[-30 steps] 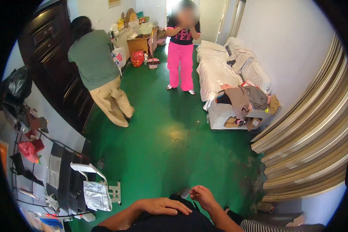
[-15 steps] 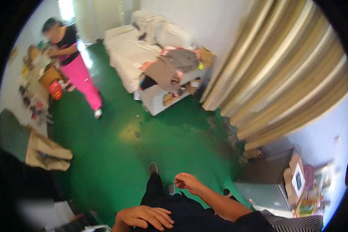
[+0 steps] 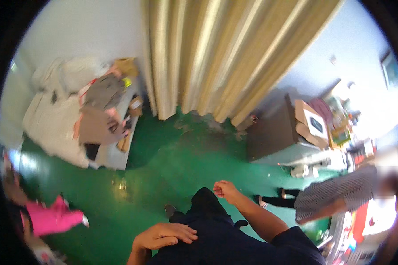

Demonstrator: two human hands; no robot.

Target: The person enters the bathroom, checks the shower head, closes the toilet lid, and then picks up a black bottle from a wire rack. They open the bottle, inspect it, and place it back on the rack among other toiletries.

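My left hand (image 3: 166,235) lies flat against the front of my dark top (image 3: 208,247), fingers stretched out and nothing held. Out ahead of my body and to the right is my right hand (image 3: 227,191), raised over the green floor (image 3: 163,152) beside my dark-trousered knee (image 3: 203,203). Its fingers are loosely curled in, and nothing shows in them. One of my shoes (image 3: 170,209) stands on the floor; the other is hidden.
A bed or couch with a pale cover (image 3: 53,123) and piled clothes (image 3: 102,126) stands left. Long beige curtains (image 3: 199,57) hang ahead. Right are a dark cabinet (image 3: 272,128), an open cardboard box (image 3: 303,119) and a person in grey (image 3: 331,196); lower left, a person in pink trousers (image 3: 53,218).
My view has turned right; bed, curtains and cabinet now sit further left. The person in grey has come into fuller view. My left hand stays on my front; my right hand stays curled.
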